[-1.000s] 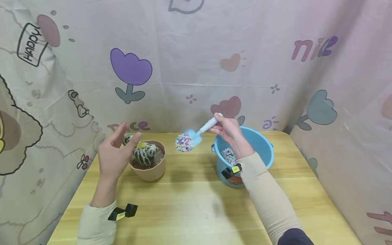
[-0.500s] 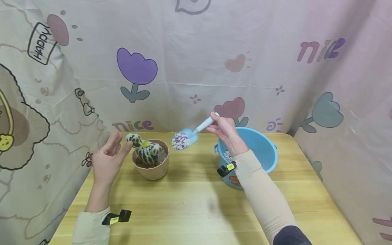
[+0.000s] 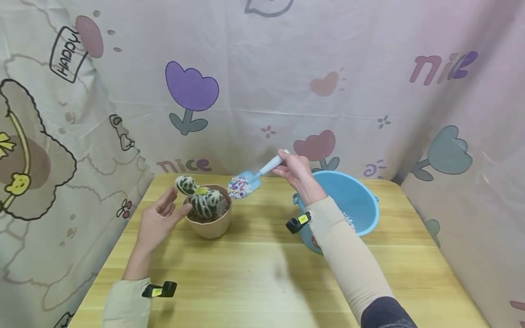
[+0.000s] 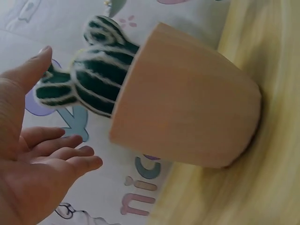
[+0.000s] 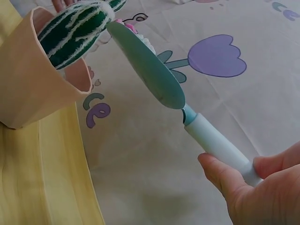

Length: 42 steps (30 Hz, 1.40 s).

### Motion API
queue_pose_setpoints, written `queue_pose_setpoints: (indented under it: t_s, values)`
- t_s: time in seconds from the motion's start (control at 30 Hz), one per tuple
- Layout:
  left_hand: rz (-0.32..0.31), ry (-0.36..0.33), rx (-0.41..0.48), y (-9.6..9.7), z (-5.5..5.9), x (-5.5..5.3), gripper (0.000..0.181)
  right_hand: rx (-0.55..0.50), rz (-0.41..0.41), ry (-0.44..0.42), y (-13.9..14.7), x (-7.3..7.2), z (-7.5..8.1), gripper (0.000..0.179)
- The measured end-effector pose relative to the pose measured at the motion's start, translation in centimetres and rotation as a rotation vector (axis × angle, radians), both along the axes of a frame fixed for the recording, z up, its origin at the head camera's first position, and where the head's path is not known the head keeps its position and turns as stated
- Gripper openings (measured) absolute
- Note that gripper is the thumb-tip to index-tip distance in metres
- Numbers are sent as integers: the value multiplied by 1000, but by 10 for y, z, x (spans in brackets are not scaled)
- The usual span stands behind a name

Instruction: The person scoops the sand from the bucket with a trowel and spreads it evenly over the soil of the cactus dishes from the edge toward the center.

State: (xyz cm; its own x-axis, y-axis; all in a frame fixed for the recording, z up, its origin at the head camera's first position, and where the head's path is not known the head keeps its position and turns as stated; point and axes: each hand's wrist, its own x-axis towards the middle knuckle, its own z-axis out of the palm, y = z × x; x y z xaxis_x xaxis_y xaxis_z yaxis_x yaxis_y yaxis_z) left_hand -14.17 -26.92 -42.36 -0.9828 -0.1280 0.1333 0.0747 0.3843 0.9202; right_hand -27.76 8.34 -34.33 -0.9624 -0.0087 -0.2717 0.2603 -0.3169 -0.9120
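My right hand [image 3: 296,172] grips the pale handle of a small blue shovel [image 5: 147,65]. Its scoop carries a heap of multicoloured beads [image 3: 239,187] and is held in the air, its tip right at the pot's right rim in the head view. The peach pot [image 4: 187,98] stands on the table with a green-and-white striped cactus [image 4: 101,75] in dark soil. My left hand [image 3: 161,219] is beside the pot's left side, fingers spread and relaxed, holding nothing. In the left wrist view its thumb overlaps the small cactus arm.
A blue bucket [image 3: 371,225] with more beads inside stands on the right, partly hidden behind my right forearm. The wooden table [image 3: 250,278] ends at a printed cloth backdrop [image 3: 254,68] behind and at the sides.
The loaded shovel has moved left toward the pot, away from the bucket. My left hand first drew back to the left, then came down closer to the pot's side.
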Motion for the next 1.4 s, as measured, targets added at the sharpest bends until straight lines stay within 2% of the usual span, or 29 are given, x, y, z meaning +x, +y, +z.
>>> queue_pose_setpoints:
  t_s: [0.2,0.53,0.7,0.87,1.1,1.4]
  values:
    - [-44,-16,-6,-2,-15,-4,87,2,-4,-9,-8,-2,-1,36]
    - [-87,-61,20,2,-28,-6,87,21,16,-12,-17,-6,-5,43]
    - [-58,-27,-11,6,-35,-6,75,21,-3,-17,-21,-10,-7,42]
    - [-22,2,34,9,-40,-6,69,18,-7,-18,-25,-12,-9,43]
    - [-51,8,129,10,-45,-6,70,26,-9,-17,-30,-15,-12,44]
    - [-41,18,97,10,-46,-5,70,42,-28,9,-39,-15,-13,44]
